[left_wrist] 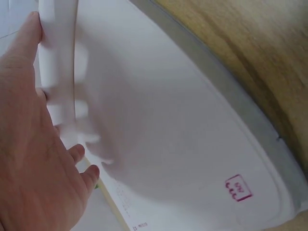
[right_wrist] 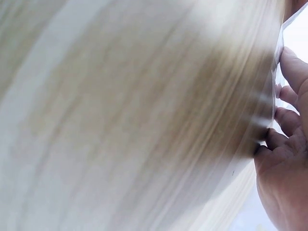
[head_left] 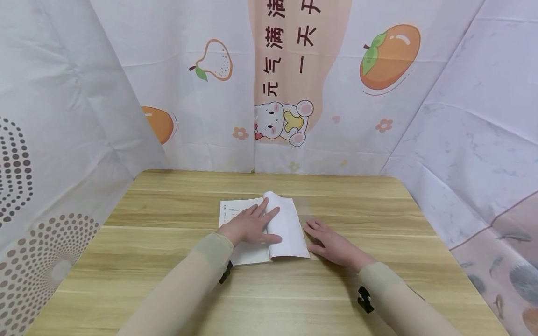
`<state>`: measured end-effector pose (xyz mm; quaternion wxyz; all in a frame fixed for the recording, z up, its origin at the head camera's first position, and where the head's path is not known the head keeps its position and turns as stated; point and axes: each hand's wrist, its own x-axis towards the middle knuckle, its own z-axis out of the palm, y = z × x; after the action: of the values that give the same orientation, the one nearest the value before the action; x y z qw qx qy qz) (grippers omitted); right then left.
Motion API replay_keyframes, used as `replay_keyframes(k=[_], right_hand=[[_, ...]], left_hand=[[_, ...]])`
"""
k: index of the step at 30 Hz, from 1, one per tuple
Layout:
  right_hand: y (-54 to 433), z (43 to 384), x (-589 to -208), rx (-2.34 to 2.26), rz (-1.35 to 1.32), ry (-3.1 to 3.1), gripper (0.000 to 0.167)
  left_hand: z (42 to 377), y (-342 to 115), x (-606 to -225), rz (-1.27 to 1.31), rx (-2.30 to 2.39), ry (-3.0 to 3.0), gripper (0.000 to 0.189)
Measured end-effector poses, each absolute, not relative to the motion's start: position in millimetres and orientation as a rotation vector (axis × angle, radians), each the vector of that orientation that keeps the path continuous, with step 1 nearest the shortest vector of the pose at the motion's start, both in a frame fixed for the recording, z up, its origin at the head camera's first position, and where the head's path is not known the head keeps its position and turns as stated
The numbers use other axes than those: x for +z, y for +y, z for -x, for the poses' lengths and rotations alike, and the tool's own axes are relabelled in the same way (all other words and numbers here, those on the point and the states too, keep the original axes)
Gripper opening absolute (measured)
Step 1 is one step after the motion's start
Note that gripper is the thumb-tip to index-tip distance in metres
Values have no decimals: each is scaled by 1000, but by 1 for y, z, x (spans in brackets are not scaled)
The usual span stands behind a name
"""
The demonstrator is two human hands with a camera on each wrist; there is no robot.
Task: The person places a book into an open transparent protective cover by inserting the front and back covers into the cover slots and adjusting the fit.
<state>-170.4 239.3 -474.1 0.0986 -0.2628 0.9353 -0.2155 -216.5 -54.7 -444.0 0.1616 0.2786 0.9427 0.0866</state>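
An open book [head_left: 252,253] lies on the table with a printed left page. My left hand [head_left: 248,226] rests across its middle, fingers spread, touching the fold. A blank white page [head_left: 290,231] covers the right side, bulging into a curl at the top of the spine. In the left wrist view, that white page [left_wrist: 159,110] has a small red printed mark [left_wrist: 238,187] near a corner, with my left hand [left_wrist: 43,144] along the fold. Just beyond the book's right edge, my right hand [head_left: 334,245] lies low on the table, fingers loosely bent, fingertips beside the page edge.
The wooden table [head_left: 168,214] extends around the book on all sides. Patterned white curtains [head_left: 218,107] hang behind it and at both sides. A black strap piece [head_left: 364,299] sits at my right wrist, another black piece [head_left: 226,272] at the left.
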Motion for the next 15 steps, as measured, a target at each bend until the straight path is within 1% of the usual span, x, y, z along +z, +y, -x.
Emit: replay_keyframes(k=[4,10,15], right_hand=[[240,170,-473,-646,764,2752,63],[240,170,-472,-656,755,2738,64],[241,171,-473,-669,757,2730,66]], left_hand=[[216,-55,-446,-817,261,2703,91],[214,-59,-454,-884,338,2688,84],[207,-64,-454,-910,390,2657,77]])
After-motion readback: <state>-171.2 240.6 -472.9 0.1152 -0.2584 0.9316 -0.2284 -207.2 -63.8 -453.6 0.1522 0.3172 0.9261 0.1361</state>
